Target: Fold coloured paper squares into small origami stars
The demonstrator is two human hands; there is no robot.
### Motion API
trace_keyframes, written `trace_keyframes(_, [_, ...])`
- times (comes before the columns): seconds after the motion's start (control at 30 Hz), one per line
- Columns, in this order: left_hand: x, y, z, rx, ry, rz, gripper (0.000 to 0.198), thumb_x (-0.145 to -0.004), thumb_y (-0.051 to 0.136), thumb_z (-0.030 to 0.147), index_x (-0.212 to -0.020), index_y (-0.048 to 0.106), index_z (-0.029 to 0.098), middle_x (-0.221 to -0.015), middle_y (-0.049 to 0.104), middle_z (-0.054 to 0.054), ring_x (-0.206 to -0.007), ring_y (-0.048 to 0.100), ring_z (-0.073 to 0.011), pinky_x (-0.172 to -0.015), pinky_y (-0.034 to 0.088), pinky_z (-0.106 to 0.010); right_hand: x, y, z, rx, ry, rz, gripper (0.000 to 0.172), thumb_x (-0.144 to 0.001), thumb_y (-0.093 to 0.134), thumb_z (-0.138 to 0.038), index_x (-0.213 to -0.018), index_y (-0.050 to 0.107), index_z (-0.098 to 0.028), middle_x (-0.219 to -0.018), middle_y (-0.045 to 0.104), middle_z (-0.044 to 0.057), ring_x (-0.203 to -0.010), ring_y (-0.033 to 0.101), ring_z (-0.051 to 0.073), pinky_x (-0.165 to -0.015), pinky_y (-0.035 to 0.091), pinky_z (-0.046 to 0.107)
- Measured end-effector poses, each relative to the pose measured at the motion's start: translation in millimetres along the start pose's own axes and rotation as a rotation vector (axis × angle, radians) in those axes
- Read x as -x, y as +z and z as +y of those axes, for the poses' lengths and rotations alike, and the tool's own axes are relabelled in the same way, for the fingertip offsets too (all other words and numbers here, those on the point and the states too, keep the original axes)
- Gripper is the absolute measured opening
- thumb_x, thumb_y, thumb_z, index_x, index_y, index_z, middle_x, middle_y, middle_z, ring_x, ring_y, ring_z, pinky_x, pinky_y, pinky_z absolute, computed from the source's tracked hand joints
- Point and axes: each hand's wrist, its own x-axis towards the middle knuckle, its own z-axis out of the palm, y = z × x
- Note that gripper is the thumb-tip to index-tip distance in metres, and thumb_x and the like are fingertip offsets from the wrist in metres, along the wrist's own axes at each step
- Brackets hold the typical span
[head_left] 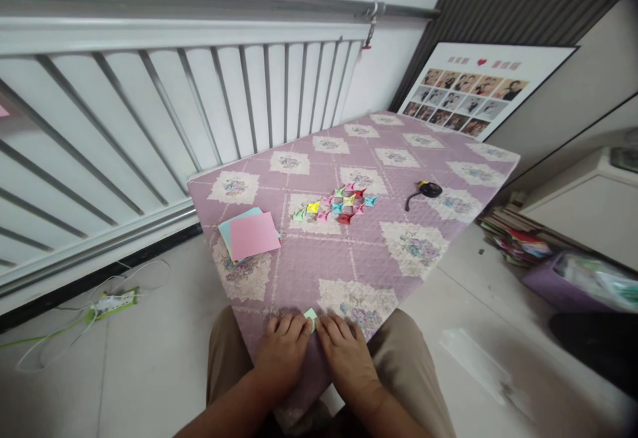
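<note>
Close to the table's near corner, my left hand (286,348) and my right hand (343,353) come together over a small piece of light green paper (310,316). The fingers of both hands are closed, pressing the paper's two sides against the cloth. Only its pointed upper part shows; the rest lies under the fingertips. Farther up the table sits a cluster of several small folded paper pieces (337,208) in red, pink, yellow, green and blue. A stack of coloured paper sheets (254,236), pink on top with light blue beneath, lies to the left.
A purple floral tablecloth (309,265) covers the table. A black object with a bent stem (428,189) rests on the right side. Behind runs a white radiator (224,106); a photo board (468,89) leans at the far end. A power strip (114,302) lies on the floor.
</note>
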Motion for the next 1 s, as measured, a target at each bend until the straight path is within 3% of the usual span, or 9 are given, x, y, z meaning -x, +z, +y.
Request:
trace_keyframes(0.33, [0,-7.4,3,-0.007,0.006,-0.003,0.034,-0.096,0.04,0.026,-0.129,0.049,0.025,-0.126,0.056,-0.006,-0.113,0.045,-0.0232,-0.09,0.033,-0.041,2,0,-21,-0.117,0.088,0.039,0.04,-0.09,0.043,-0.011,-0.128,0.054,-0.02,-0.125,0.06,0.008,-0.117,0.05,0.022,-0.097,0.033,0.037])
trace_keyframes(0.5, [4,2.2,1,-0.012,-0.055,0.055,0.034,-0.095,0.04,0.022,-0.128,0.049,0.025,-0.126,0.056,-0.004,-0.111,0.047,-0.0211,-0.09,0.033,-0.04,5,5,-23,-0.115,0.092,0.041,0.041,-0.09,0.045,-0.011,-0.129,0.053,-0.021,-0.126,0.06,0.007,-0.119,0.048,0.022,-0.099,0.031,0.038])
trace_keyframes(0.7, [9,15.0,1,-0.042,-0.147,0.143,0.039,-0.091,0.046,0.024,-0.13,0.05,0.021,-0.126,0.057,-0.006,-0.114,0.045,-0.0247,-0.091,0.032,-0.042,7,10,-23,-0.116,0.095,0.072,0.037,-0.092,0.049,-0.028,-0.128,0.053,-0.024,-0.127,0.06,0.006,-0.12,0.048,0.022,-0.099,0.029,0.04])
trace_keyframes(0.87, [7,10.3,2,-0.041,-0.14,0.113,0.04,-0.089,0.049,0.028,-0.128,0.052,0.02,-0.123,0.059,-0.008,-0.111,0.047,-0.0255,-0.089,0.033,-0.043,6,15,-19,-0.145,0.084,0.053,0.042,-0.089,0.053,-0.044,-0.127,0.054,-0.026,-0.127,0.06,0.006,-0.119,0.047,0.025,-0.1,0.024,0.047])
trace_keyframes(1.0, [5,6.2,1,-0.013,-0.157,0.095,0.039,-0.089,0.049,0.025,-0.128,0.053,0.023,-0.122,0.059,-0.007,-0.111,0.047,-0.024,-0.089,0.033,-0.041,7,17,-17,-0.147,0.067,0.049,0.043,-0.089,0.052,-0.046,-0.127,0.053,-0.026,-0.128,0.06,0.006,-0.119,0.047,0.026,-0.101,0.022,0.048])
